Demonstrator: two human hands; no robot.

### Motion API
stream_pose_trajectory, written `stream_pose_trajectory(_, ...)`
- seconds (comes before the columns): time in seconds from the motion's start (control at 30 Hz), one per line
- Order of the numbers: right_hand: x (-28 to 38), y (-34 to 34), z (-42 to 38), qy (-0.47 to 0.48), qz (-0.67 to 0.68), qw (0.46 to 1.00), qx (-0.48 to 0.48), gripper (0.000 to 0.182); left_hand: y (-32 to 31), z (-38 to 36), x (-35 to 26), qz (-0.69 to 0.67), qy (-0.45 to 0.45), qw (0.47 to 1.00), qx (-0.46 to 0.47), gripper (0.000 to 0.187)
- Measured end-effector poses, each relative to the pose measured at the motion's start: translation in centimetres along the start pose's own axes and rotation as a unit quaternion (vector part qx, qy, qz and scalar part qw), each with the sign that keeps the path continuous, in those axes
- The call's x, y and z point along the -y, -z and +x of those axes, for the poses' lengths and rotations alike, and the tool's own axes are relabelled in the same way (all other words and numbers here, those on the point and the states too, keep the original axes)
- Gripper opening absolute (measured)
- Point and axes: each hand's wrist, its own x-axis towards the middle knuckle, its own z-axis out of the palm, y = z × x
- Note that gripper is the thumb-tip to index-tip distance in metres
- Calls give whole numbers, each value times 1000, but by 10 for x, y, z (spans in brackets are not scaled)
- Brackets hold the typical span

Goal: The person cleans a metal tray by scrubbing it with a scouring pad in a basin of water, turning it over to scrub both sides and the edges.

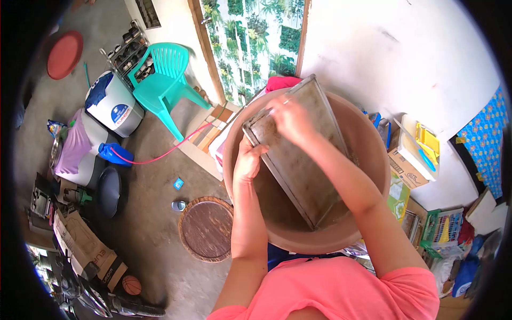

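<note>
A rectangular metal tray point(304, 154), brown-stained and with a raised rim, is tilted inside a large brown tub point(377, 141). My left hand point(248, 161) grips the tray's left edge near its upper corner, thumb over the rim. Against the tray's upper part lies my right hand point(292, 118), slightly blurred, its fingers curled together. Whatever it may hold is hidden. The tray's lower corner reaches down into murky water point(277, 200) in the tub.
A round brown wooden board point(207, 229) lies on the floor left of the tub. Further left are a green plastic chair point(162, 80), a blue jug point(114, 153) and a pink hose point(165, 154). Boxes point(410, 154) and crates point(442, 226) stand at the right by the wall.
</note>
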Motion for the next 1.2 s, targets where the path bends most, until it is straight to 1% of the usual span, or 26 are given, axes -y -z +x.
stream_pose_trajectory(0.03, 17, -4, -4, 24, 0, 1000, 2, 10, 4, 2, 5, -16, 6, 1000, 8, 62)
stream_pose_trajectory(0.07, 36, -11, -7, 73, -6, 997, 6, 10, 11, 3, 10, -32, 14, 999, 15, 64)
stream_pose_trajectory(0.1, 48, -15, -9, 43, 23, 998, 36, 12, 11, 2, 8, -45, 22, 999, 20, 66)
stream_pose_trajectory(0.17, 34, -20, -10, 46, 46, 998, 26, 10, 10, -3, 2, -15, 17, 1000, 7, 69)
stream_pose_trajectory(0.23, 14, -10, -5, -35, 28, 999, 22, 10, 8, -2, -1, 8, 15, 1000, 7, 71)
stream_pose_trajectory(0.27, -14, -12, -2, -35, 3, 999, -35, 10, 7, -1, 1, -3, 4, 1000, 24, 72)
stream_pose_trajectory(0.37, 9, -8, -2, 3, 31, 999, -32, 12, 1, 0, -4, 35, 12, 999, 2, 71)
stream_pose_trajectory(0.4, 29, -13, -10, 28, 30, 999, 20, 12, 7, 2, 4, -24, 19, 999, 8, 68)
stream_pose_trajectory(0.43, 50, -18, -12, 35, 97, 994, 26, 13, 16, 3, 12, -63, 21, 998, 9, 64)
stream_pose_trajectory(0.47, 45, -17, -12, 28, 86, 996, 25, 12, 23, 2, 20, -52, 24, 998, 2, 62)
stream_pose_trajectory(0.5, 34, -14, -8, 22, 75, 997, 25, 12, 15, 1, 11, -42, 26, 999, -5, 61)
stream_pose_trajectory(0.57, -17, -9, -4, -31, 27, 997, -58, 13, 1, -4, -5, -16, 11, 1000, 5, 61)
stream_pose_trajectory(0.63, -84, 0, -11, -172, 9, 973, -155, 13, -4, -6, -15, 1, 8, 1000, 9, 63)
stream_pose_trajectory(0.73, -73, 6, -13, -192, 26, 974, -117, 12, -9, -3, -14, 9, 18, 1000, 8, 66)
stream_pose_trajectory(0.77, -40, 3, -10, -181, 67, 978, -79, 12, -8, -1, -13, 13, 17, 1000, 9, 66)
stream_pose_trajectory(0.8, -13, -1, -10, -43, 80, 992, -90, 13, -8, -2, -11, 20, 18, 1000, 9, 67)
stream_pose_trajectory(0.83, 11, -12, -20, -33, 79, 995, -46, 14, -6, -3, -8, 4, 13, 1000, 5, 68)
stream_pose_trajectory(0.9, 23, -15, -20, -2, 76, 995, -68, 16, 0, -5, -3, -22, 1, 1000, -5, 69)
stream_pose_trajectory(0.93, 8, -16, -17, -44, 69, 992, -96, 15, 0, -3, -8, 23, 20, 1000, -5, 70)
stream_pose_trajectory(0.97, -18, -15, -9, -82, 61, 987, -121, 15, -6, -3, -13, 18, 16, 1000, -2, 70)
stream_pose_trajectory(1.0, -44, -16, -8, -202, 9, 974, -102, 14, -8, -5, -11, 5, 26, 1000, -8, 70)
stream_pose_trajectory(1.03, -54, -9, -2, -178, -9, 975, -134, 13, -8, -5, -11, -8, 36, 999, -11, 69)
stream_pose_trajectory(1.07, -52, -13, -3, -160, 26, 978, -132, 14, -8, -4, -14, 2, 37, 999, -4, 68)
stream_pose_trajectory(1.13, -22, -11, -5, -106, 66, 985, -118, 15, -10, -5, -17, 15, 43, 999, 8, 67)
stream_pose_trajectory(1.17, 0, -10, -7, -69, 74, 989, -109, 16, -4, -6, -10, -14, 43, 999, 20, 66)
stream_pose_trajectory(1.2, 18, -11, -11, -68, 80, 991, -89, 16, 8, -4, 2, -40, 42, 998, 33, 66)
